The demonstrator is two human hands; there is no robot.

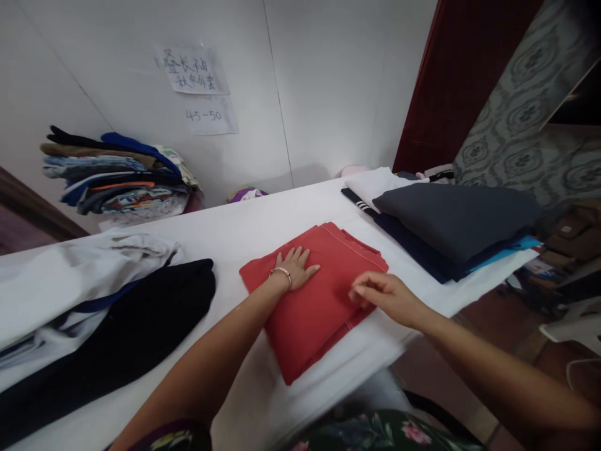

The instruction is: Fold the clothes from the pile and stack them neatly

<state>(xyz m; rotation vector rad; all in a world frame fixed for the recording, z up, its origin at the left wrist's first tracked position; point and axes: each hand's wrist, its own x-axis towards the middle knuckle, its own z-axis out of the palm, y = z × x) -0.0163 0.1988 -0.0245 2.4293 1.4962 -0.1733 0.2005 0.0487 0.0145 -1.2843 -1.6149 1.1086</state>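
Note:
A folded red garment with pale stitching lies on the white-covered table in front of me. My left hand, with a bracelet at the wrist, rests flat on its upper left part, fingers spread. Over the garment's right edge is my right hand, its fingers loosely curled in and a little blurred. No cloth shows in its grasp, and I cannot tell whether its fingertips touch the garment.
White clothing and a black garment lie heaped on the left. Folded clothes are stacked at the back left. A pile topped by a dark grey garment stands right. Handwritten paper signs hang on the wall.

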